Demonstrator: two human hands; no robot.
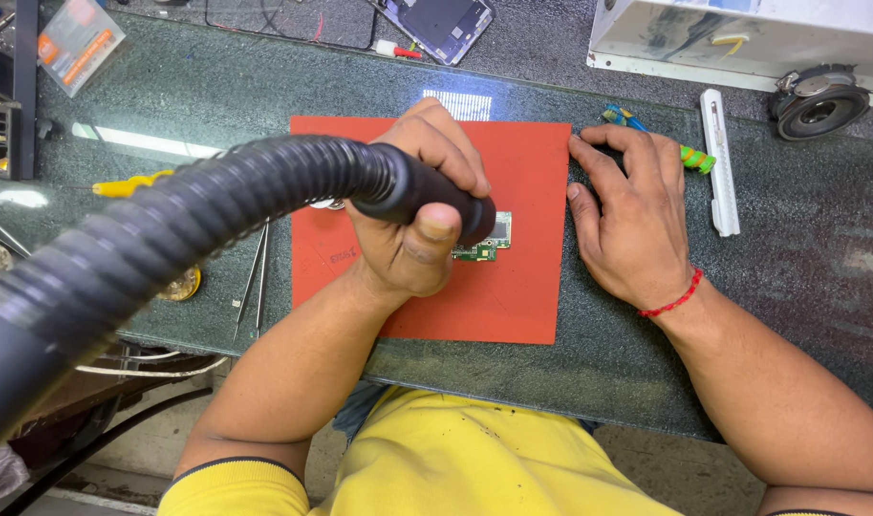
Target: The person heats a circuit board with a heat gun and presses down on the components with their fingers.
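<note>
Black ribbed hose [169, 229] crosses the view; the left hand [417, 215] wraps its nozzle over the green circuit board [484, 244] on the red mat [522, 296]. Right hand [632, 215] lies flat, fingers slightly spread, beside tweezers [255, 272] and glass desk [790, 287].

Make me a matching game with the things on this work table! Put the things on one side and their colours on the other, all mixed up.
Things:
1. mat under the hands
2. ribbed hose held by the left hand
3. small circuit board on the mat
4. wrist thread on the right hand

Colours:
A. green
B. black
C. red
D. orange-red

Pairs: 1-D, 2-B, 3-A, 4-C
</note>
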